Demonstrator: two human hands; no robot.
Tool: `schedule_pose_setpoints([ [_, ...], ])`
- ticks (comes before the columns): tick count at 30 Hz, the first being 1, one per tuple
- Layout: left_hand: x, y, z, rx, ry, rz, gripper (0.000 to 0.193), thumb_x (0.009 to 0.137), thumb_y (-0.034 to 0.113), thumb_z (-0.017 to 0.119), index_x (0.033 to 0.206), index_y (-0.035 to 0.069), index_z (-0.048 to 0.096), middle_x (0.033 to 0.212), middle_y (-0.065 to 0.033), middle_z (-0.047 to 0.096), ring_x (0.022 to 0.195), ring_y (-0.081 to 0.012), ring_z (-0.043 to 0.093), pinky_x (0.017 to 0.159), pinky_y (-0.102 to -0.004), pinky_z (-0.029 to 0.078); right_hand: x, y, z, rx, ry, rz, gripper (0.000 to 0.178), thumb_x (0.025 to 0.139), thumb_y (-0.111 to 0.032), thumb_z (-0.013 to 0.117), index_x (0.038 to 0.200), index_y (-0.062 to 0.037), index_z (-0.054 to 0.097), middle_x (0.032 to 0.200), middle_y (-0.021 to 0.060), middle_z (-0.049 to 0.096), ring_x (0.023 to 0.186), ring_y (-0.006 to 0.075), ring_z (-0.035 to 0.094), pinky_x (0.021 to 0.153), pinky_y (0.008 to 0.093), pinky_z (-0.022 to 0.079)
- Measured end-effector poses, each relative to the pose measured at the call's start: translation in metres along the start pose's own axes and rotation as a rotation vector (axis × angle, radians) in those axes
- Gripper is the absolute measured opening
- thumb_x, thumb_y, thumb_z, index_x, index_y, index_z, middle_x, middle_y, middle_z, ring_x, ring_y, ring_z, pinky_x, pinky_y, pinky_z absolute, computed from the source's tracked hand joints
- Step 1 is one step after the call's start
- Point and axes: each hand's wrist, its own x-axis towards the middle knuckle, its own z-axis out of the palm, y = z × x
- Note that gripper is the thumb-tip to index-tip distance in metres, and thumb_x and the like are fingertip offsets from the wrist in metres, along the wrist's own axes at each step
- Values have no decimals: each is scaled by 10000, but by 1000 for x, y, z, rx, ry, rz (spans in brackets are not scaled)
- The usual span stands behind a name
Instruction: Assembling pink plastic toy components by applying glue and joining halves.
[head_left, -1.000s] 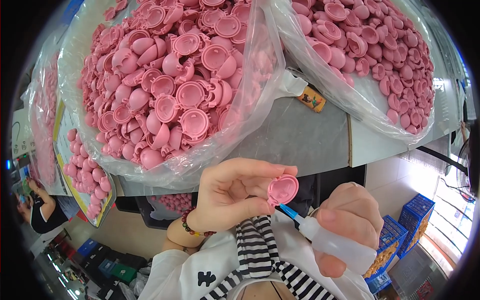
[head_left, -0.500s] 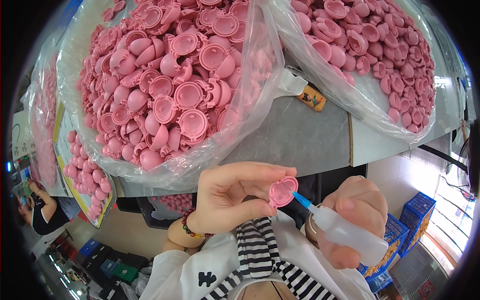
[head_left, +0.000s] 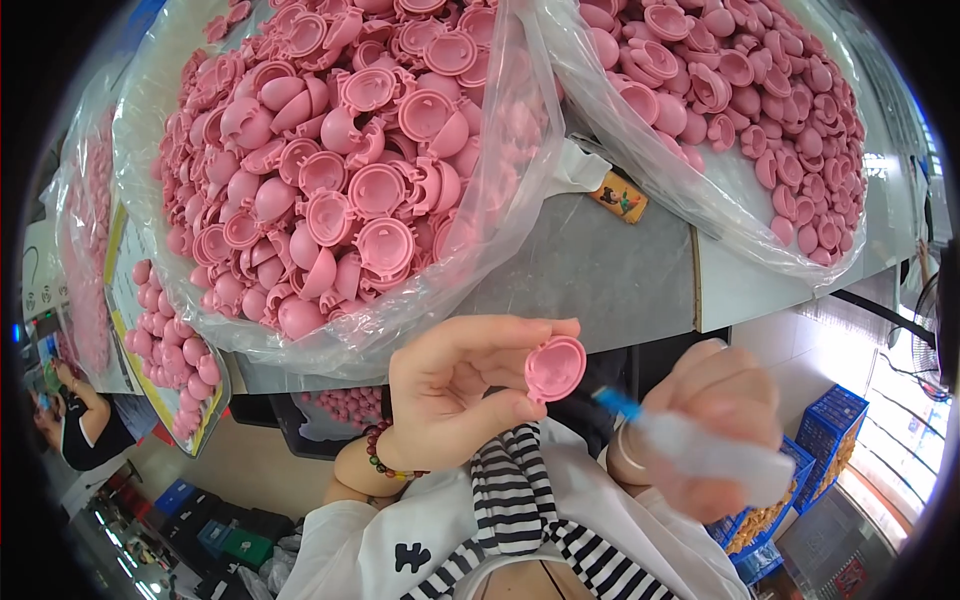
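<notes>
Between thumb and fingers, my left hand (head_left: 455,385) pinches a pink plastic half-shell (head_left: 556,367), its hollow side turned toward me. My right hand (head_left: 725,410) is wrapped round a translucent squeeze bottle (head_left: 715,452) with a blue nozzle tip (head_left: 616,402). Motion smears the bottle and that hand. The nozzle is apart from the shell, to its right. Beyond my left hand, a clear plastic bag (head_left: 500,262) lies open, heaped with pink half-shells (head_left: 325,175).
A second bag of pink shells (head_left: 790,110) lies at the far right. Between the bags is a scraper with a yellow handle (head_left: 619,197). Finished-looking pink balls (head_left: 175,350) sit on a tray at left. Blue crates (head_left: 832,425) stand right; another person (head_left: 90,415) works far left.
My right hand has drawn the bottle back to the right, so its nozzle has left the shell. The left hand has shifted slightly left and up with the shell.
</notes>
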Motion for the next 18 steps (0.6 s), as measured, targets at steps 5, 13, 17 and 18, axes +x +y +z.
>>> schedule_pose_setpoints([
  [5,1,9,3,-386,186,-443,467,755,98,644,1136,0,392,1081,-269,523,744,-223,624,624,-299,525,6,26,3,-357,185,347,302,707,-70,606,978,33,524,817,93,551,687,159,516,634,228,411],
  [13,-3,7,1,-390,125,-384,430,728,117,674,1057,1,423,1009,-260,542,703,-240,622,617,-304,522,18,38,21,-475,-147,332,412,663,9,663,1033,-24,485,1066,105,548,862,157,538,651,215,409],
  [17,-7,7,-11,-275,15,-248,407,702,-1,658,1047,-35,444,1060,-232,519,917,-252,553,780,-330,472,35,45,-47,-1059,226,233,370,664,-111,696,993,-49,539,943,44,584,826,163,527,662,254,399],
  [18,-8,6,-16,-252,-105,-186,420,717,-75,613,1100,-58,441,1138,-212,492,1088,-270,491,892,-357,432,42,49,-65,-1226,184,281,326,678,-121,684,967,-48,552,913,42,589,805,160,524,658,259,394],
])
